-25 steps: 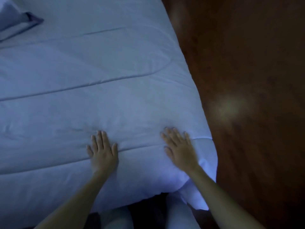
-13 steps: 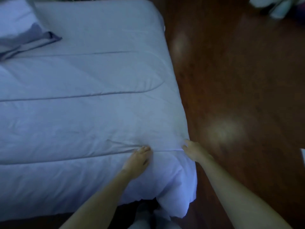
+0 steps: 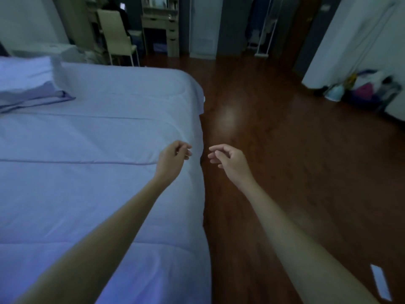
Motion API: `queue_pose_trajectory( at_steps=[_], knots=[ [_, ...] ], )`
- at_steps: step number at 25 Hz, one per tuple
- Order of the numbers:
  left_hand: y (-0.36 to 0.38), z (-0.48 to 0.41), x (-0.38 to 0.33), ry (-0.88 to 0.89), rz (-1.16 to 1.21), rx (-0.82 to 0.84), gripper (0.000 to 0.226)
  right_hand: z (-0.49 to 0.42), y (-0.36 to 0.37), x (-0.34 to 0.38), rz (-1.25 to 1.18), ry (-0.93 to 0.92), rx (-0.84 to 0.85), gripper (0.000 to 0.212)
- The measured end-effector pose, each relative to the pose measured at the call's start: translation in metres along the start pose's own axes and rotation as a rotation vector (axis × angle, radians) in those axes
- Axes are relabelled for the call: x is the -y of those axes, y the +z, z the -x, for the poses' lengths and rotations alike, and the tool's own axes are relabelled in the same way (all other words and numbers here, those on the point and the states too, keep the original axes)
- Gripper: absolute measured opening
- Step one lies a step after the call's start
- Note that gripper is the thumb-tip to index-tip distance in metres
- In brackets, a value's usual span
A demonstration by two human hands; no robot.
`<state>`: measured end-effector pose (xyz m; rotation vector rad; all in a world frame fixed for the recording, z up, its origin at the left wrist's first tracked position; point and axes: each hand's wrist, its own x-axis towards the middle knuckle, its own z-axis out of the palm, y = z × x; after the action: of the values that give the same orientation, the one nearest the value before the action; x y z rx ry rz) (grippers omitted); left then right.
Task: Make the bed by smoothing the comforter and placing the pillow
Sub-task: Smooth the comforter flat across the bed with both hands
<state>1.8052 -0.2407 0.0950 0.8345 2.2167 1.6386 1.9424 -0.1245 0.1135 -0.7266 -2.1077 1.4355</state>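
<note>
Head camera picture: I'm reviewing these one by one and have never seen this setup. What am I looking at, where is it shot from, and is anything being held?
There is no machine here. A person wears a wide-angle camera on the head, so you look forward and down along their two bare arms. The left hand is raised over the pale comforter near the bed's right edge; the right hand is out over the dark wooden floor. Both have loosely curled fingers and hold nothing. The comforter looks mostly smooth. A pillow lies at the far left of the bed. Behind are a chair and a desk.
</note>
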Motion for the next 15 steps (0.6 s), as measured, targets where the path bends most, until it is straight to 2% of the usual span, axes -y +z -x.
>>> queue_pose_trajectory(
  at_steps=[4,7,10,15],
  knots=[
    [0.094,0.017,-0.058,-0.019,0.115,-0.001,0.022,0.005,-0.100,0.004,-0.028,-0.037,-0.005,0.023],
    [0.137,0.025,-0.083,-0.009,0.201,-0.014,0.027,-0.006,-0.151,0.008,-0.037,-0.078,-0.007,0.022],
    [0.145,0.023,-0.090,-0.011,0.227,-0.050,0.025,-0.025,-0.166,0.005,-0.111,-0.077,-0.026,0.023],
    [0.102,0.001,-0.069,-0.115,0.215,-0.261,0.023,-0.059,-0.137,-0.006,-0.143,-0.035,0.145,0.022]
  ],
)
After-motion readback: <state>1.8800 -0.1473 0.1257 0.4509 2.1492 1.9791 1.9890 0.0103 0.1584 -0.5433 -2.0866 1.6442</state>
